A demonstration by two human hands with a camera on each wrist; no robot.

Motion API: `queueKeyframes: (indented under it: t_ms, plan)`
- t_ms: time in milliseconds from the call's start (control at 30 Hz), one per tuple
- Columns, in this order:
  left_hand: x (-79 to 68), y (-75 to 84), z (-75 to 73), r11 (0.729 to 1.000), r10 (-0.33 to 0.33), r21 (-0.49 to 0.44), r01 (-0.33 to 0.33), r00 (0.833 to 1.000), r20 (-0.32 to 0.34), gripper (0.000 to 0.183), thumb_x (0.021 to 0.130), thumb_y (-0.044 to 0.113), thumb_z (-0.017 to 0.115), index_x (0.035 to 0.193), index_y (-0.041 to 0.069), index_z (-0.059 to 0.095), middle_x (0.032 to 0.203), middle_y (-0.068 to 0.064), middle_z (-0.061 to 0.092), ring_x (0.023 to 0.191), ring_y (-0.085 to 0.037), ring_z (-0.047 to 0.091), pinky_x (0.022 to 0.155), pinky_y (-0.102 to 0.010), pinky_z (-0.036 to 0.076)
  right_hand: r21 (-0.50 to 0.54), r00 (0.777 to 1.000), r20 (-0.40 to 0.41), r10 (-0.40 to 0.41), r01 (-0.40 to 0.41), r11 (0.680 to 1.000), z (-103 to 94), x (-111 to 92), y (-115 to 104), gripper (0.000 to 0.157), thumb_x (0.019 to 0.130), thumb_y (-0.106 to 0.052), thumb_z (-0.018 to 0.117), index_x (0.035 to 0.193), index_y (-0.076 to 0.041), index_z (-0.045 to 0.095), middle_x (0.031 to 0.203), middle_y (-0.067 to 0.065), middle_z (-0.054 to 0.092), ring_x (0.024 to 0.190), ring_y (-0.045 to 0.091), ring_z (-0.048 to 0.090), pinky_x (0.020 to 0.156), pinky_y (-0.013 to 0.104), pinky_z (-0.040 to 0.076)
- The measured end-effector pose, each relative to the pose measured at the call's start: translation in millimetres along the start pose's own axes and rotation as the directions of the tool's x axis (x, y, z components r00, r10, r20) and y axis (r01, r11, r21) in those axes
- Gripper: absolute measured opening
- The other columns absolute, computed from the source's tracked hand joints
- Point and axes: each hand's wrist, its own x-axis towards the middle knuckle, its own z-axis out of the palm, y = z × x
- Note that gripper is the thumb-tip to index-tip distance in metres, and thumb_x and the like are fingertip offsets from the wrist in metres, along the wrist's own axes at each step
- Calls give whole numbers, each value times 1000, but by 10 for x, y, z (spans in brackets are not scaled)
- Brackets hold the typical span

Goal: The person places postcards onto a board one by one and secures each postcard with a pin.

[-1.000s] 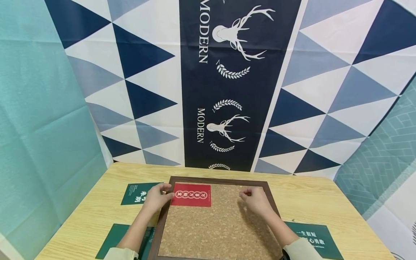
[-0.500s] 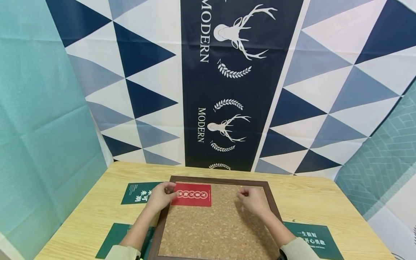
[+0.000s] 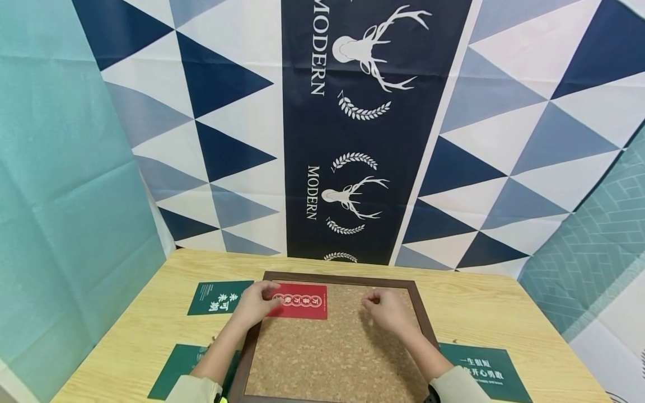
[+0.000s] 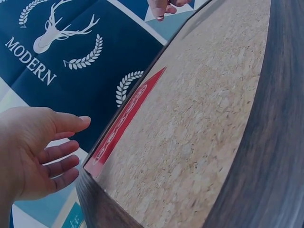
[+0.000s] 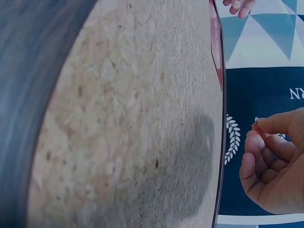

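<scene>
A red card with pale lettering lies at the top left corner of a dark-framed cork board. My left hand hovers over the card's left end, fingers loosely spread. In the left wrist view that hand stands beside the board's corner with nothing in it. My right hand is raised over the right part of the cork, its shadow falling on the board. Its thumb and index finger pinch a tiny pale tack-like piece, mostly hidden by the fingertips.
Green cards lie around the board on the wooden table: one upper left, one lower left partly behind the left forearm, one on the right. A patterned cloth hangs behind the table.
My left hand has shifted slightly right, further over the red card's left end. My right hand has drifted a little left above the cork. The card stays in place.
</scene>
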Motion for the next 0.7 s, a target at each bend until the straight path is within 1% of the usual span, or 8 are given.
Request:
queueKeyframes:
  t_ms: [167, 267, 400, 500, 600, 700]
  plan:
    - [25, -12, 25, 1000, 22, 1, -22, 1000, 20, 31, 81, 16, 71, 110, 7, 66, 100, -11, 61, 84, -19, 53, 70, -33, 47, -26, 1000, -6, -3, 3, 1000, 20, 3, -12, 10, 87, -12, 62, 86, -6, 70, 76, 2, 64, 63, 12, 50, 53, 25, 40]
    - [29, -1, 32, 1000, 31, -1, -31, 999, 26, 30, 81, 17, 72, 109, 7, 66, 99, -12, 62, 82, -19, 52, 67, -31, 45, -11, 1000, 2, -2, 2, 1000, 32, 3, -19, 10, 87, -11, 62, 86, -6, 70, 77, 2, 64, 63, 12, 51, 53, 25, 41]
    - [35, 13, 47, 999, 46, 26, -47, 999, 22, 30, 80, 19, 73, 108, 9, 67, 104, -11, 62, 88, -20, 53, 71, -33, 47, 1, 1000, 5, -11, 11, 1000, 45, 1, -37, 10, 87, -11, 62, 86, -5, 69, 76, 3, 64, 63, 11, 51, 53, 25, 41]
    - [37, 27, 57, 998, 52, 34, -52, 998, 22, 30, 80, 20, 74, 107, 9, 68, 107, -10, 62, 91, -22, 54, 74, -37, 48, -13, 1000, 10, -14, 14, 1000, 53, 0, -53, 11, 88, -12, 61, 87, -5, 70, 77, 2, 65, 64, 11, 52, 54, 25, 42]
    - [36, 38, 70, 998, 59, 30, -60, 998, 28, 29, 80, 19, 73, 107, 9, 68, 107, -10, 62, 91, -22, 55, 75, -38, 48, -33, 1000, 17, -7, 7, 999, 62, -1, -71, 11, 88, -13, 61, 88, -6, 70, 77, 1, 64, 65, 11, 52, 54, 25, 42]
    - [36, 44, 89, 997, 67, 22, -68, 997, 34, 29, 81, 18, 72, 108, 9, 67, 105, -9, 62, 91, -21, 55, 77, -39, 48, -28, 1000, 17, -9, 10, 1000, 84, 0, -84, 11, 88, -13, 61, 86, -6, 70, 75, 1, 64, 63, 11, 51, 53, 25, 41]
